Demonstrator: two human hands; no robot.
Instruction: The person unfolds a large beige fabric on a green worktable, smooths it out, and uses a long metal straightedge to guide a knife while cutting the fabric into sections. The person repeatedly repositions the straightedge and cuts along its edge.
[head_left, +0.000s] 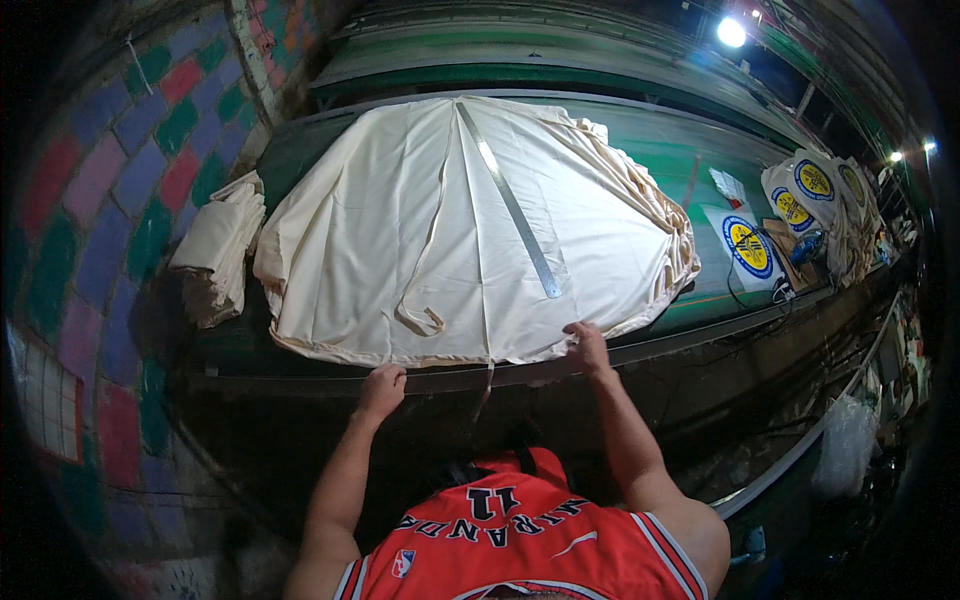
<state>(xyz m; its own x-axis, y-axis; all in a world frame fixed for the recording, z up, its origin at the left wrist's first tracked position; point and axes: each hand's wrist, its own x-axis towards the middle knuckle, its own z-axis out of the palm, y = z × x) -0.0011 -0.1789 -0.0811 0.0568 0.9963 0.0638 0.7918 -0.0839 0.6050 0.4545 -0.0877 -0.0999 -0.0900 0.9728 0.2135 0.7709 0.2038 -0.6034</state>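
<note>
A large cream cloth [380, 220] lies spread in stacked layers over the green table, its folds bunched along the right side. Across it, slanting from the far middle toward the near right, rests a long metal ruler [510, 205]. My left hand [382, 392] is closed at the cloth's near edge, left of centre, with the fingertips pinching the hem. Farther right, my right hand [588, 347] is closed on the same near edge, just below the ruler's near end. A loose curled strip [425, 320] of cloth lies on top between the hands.
Folded cream cloth [220, 245] is piled at the table's left end. To the right are a printed sheet with a round blue-and-yellow emblem [750, 248], a cable and hanging printed cloths [815, 190]. A painted block wall [120, 230] borders the left; a clear plastic bag [845, 445] hangs lower right.
</note>
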